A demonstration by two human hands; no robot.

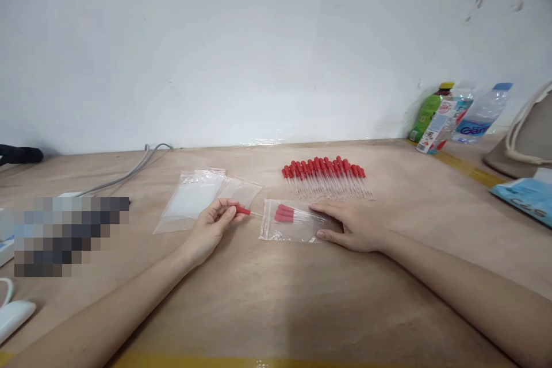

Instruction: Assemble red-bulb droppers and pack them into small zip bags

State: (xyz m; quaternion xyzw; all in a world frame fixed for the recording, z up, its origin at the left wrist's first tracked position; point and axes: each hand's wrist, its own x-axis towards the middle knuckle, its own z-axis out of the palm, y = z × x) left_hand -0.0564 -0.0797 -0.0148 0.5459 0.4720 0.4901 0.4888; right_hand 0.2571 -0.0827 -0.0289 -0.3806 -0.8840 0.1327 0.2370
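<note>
Between the thumb and fingers of my left hand (218, 221) is a dropper (242, 210) with a red rubber bulb. Its thin clear tube points right, at the mouth of a clear zip bag (269, 230). Several droppers (284, 214) lie inside that bag, red bulbs toward the opening. My right hand (349, 224) rests on the bag's right end, thumb and fingers spread flat. Just behind the bag lies a row of many loose droppers (325, 168), bulbs facing away from me. More clear zip bags (194, 198) lie stacked behind my left hand.
Plastic bottles (440, 118) stand at the back right by the wall. A blue packet (524, 195) and a grey object with a pale cord (526, 132) are at the right edge. On the left are a grey cable (125, 175), a blurred-out item (64, 236) and a white device (15, 319).
</note>
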